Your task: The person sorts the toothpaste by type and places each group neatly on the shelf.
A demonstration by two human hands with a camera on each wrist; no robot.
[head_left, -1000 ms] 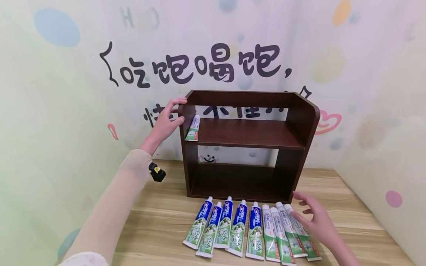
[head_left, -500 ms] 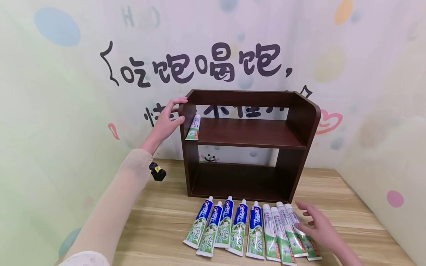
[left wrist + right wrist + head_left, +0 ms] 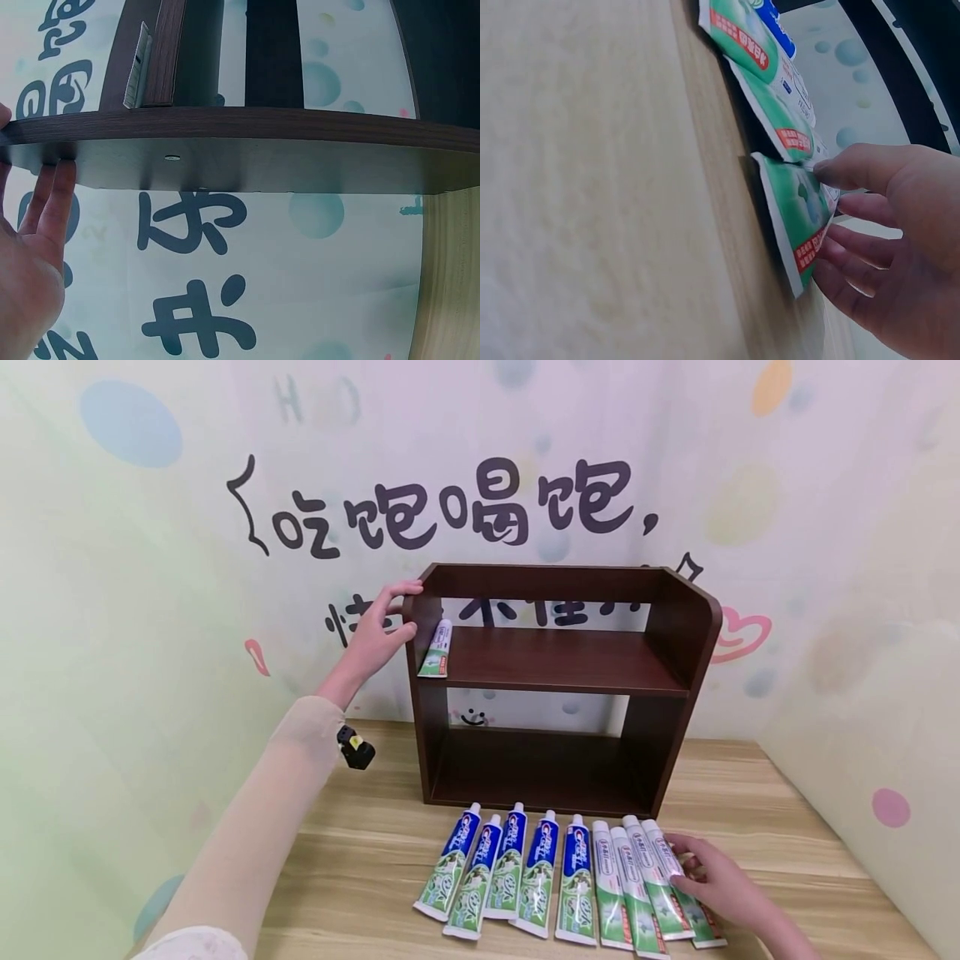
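My left hand (image 3: pixel 378 631) holds the upper left corner of a dark brown two-tier shelf (image 3: pixel 562 660). Its fingertips reach over the side panel's edge, and in the left wrist view the fingers (image 3: pixel 56 202) rest against the panel's outer face. My right hand (image 3: pixel 716 881) pinches the rightmost white-and-green toothpaste tube (image 3: pixel 799 217), thumb on one side and fingers on the other; the tube lies on the table. Several more white-and-green tubes (image 3: pixel 607 885) lie left of it. One such tube (image 3: pixel 437 650) leans inside the upper tier's left end.
Several blue-and-green toothpaste tubes (image 3: pixel 536 877) lie in a row in front of the shelf, left of the white ones, caps towards it. The wood-grain table (image 3: pixel 352 860) meets patterned walls (image 3: pixel 847 635) at the back and sides.
My right hand has moved down and onto the rightmost white-and-green toothpaste tube, its thumb and fingers closing about it. My left hand has stayed at the shelf's corner.
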